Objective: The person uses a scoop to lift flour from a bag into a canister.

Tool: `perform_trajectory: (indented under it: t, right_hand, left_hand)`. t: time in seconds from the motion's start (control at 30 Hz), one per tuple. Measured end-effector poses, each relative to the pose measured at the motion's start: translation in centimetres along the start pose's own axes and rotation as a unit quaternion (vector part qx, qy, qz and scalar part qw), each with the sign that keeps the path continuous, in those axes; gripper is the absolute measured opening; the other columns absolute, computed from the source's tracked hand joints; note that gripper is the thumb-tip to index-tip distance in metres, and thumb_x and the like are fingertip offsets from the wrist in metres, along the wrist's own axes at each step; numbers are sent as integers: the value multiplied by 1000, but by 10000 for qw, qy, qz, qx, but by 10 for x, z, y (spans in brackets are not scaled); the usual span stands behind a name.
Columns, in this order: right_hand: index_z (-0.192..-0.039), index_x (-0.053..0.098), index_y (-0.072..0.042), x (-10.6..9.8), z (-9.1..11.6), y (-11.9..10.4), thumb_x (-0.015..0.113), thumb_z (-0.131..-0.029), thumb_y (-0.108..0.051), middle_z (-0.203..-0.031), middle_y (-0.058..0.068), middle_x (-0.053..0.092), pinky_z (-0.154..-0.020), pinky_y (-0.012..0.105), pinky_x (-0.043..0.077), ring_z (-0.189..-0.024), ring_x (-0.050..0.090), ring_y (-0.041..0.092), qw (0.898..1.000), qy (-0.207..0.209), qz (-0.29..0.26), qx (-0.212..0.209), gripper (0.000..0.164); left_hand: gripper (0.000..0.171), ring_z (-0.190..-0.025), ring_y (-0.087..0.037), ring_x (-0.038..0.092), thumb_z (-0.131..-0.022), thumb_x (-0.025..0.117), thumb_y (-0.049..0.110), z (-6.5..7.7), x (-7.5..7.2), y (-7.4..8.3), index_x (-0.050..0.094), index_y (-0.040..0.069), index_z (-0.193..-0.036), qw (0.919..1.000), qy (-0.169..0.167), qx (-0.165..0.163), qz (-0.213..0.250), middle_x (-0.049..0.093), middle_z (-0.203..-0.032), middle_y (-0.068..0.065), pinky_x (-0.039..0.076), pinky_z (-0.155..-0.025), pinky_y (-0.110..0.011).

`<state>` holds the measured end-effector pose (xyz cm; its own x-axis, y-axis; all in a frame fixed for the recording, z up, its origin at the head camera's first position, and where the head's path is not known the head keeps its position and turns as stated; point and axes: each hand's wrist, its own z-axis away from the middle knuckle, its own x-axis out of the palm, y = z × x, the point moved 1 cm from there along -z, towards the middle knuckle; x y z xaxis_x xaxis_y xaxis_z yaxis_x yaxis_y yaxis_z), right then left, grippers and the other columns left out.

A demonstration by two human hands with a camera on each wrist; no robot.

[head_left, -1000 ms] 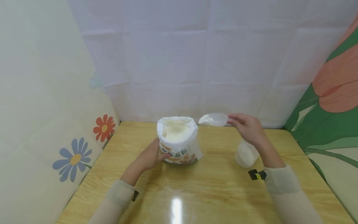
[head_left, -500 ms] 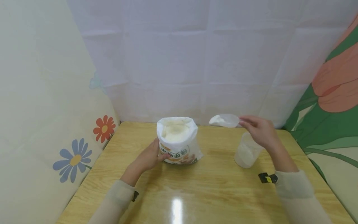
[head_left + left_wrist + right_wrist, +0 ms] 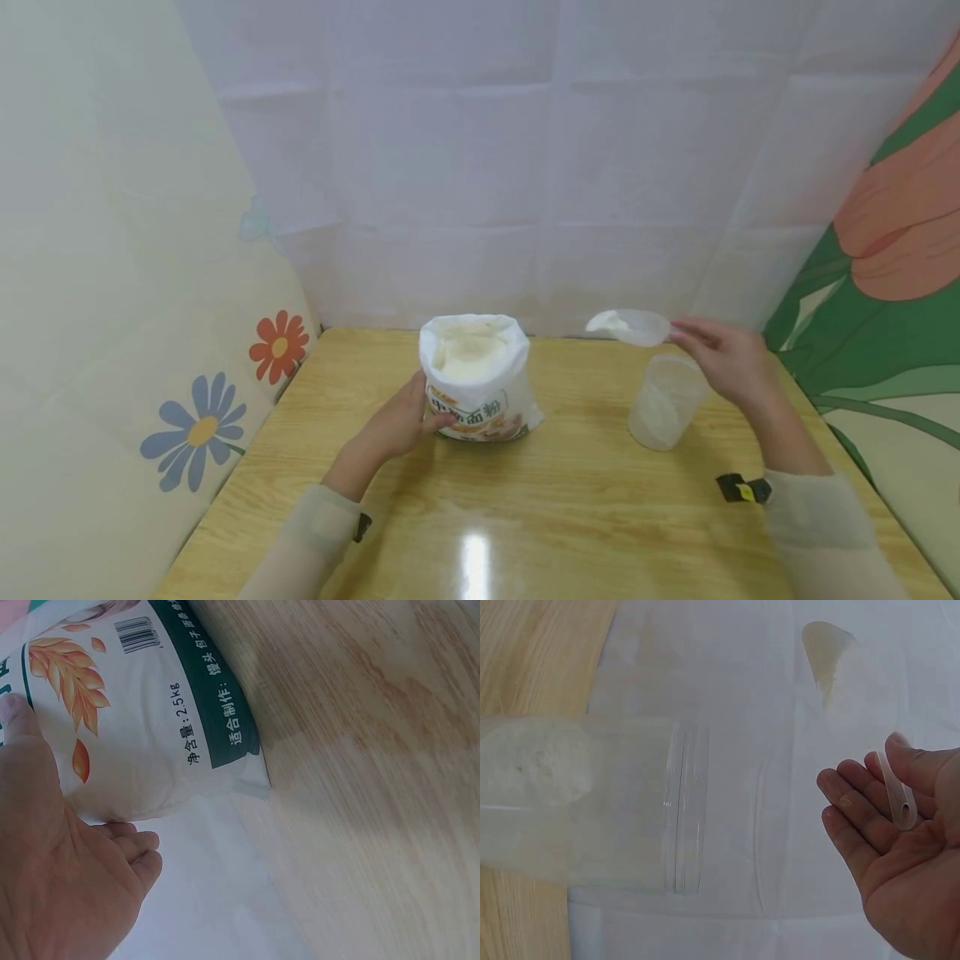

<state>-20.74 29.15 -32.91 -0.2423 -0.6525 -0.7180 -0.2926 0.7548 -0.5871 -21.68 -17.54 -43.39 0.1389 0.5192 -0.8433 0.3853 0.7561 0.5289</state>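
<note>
A white bag of flour (image 3: 480, 400) stands upright on the table, its top rolled wide and pale flour (image 3: 468, 354) showing inside. My left hand (image 3: 397, 419) grips its left side, thumb on the printed front and fingers round the side. In the left wrist view the flour bag's lower part (image 3: 150, 750) reads 2.5kg. My right hand (image 3: 727, 358) pinches the handle end (image 3: 902, 802) of a translucent scoop (image 3: 645, 327), held roughly level with flour in its tip. Just below and in front of the scoop stands a clear plastic jar (image 3: 663, 408) partly filled with flour.
The wood-patterned table (image 3: 525, 517) ends at a hanging white cloth (image 3: 480, 167) behind the bag and jar. Flowered panels flank both sides, with a blue flower (image 3: 201, 431) at left and green leaves (image 3: 885, 333) at right.
My right hand has moved to the right with the flour-laden scoop, from beside the bag to above the jar's back rim. The left hand and bag have stayed put.
</note>
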Motion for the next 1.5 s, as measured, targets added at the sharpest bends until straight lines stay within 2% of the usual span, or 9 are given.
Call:
perform_trajectory:
  t: [0.23,0.67,1.0,1.5]
  right_hand:
    - [-134,64,-3,-6,4,7,55,-105,-40,-129,30,62,-86,67,50,-108,62,52,9994,-80,132,310,48]
    - [-139,60,-3,-12,13,21,53,-105,-45,-133,32,58,-88,70,46,-114,57,55,9983,-124,215,520,54]
    - [-140,59,-3,-20,21,33,51,-105,-46,-129,34,59,-86,69,45,-115,54,56,9961,-189,398,758,56]
    - [-141,58,-3,-33,35,48,49,-104,-50,-131,36,57,-83,67,46,-117,50,58,9919,-209,386,1193,60]
  left_hand:
    - [95,-146,-29,37,-94,66,49,-2,1,-1,9,11,-160,9999,54,86,-43,43,-151,-12,31,-122,-46]
    - [96,-145,-29,38,-94,64,51,-2,1,-2,8,12,-161,9999,72,141,-51,43,-150,-12,32,-121,-46]
    - [96,-145,-29,38,-93,65,51,0,0,0,8,12,-160,10000,8,27,28,43,-150,-12,32,-121,-47]
    - [96,-146,-30,37,-94,63,53,0,0,0,9,11,-160,10000,5,-2,-36,42,-151,-13,32,-121,-47]
